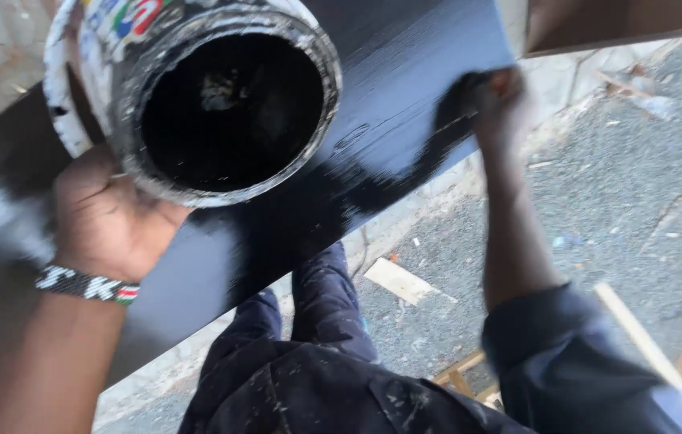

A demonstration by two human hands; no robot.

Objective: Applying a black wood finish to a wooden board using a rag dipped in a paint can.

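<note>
Looking down from my head, my left hand (108, 217) grips the side of a paint-spattered tin (196, 88), open and full of black paint, held up over the long black board (389, 96) that slants across in front of me. My right hand (497, 100) is clenched on something dark pressed to the board's far edge; it is too blurred to name. A beaded bracelet (88, 285) circles my left wrist. Below lies gravel ground (622, 201) with wood offcuts (401, 281).

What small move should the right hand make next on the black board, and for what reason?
Probably the right hand should draw its dark cloth back along the board toward the paint can in the left hand, since the glossy wet streak already runs that way.
</note>
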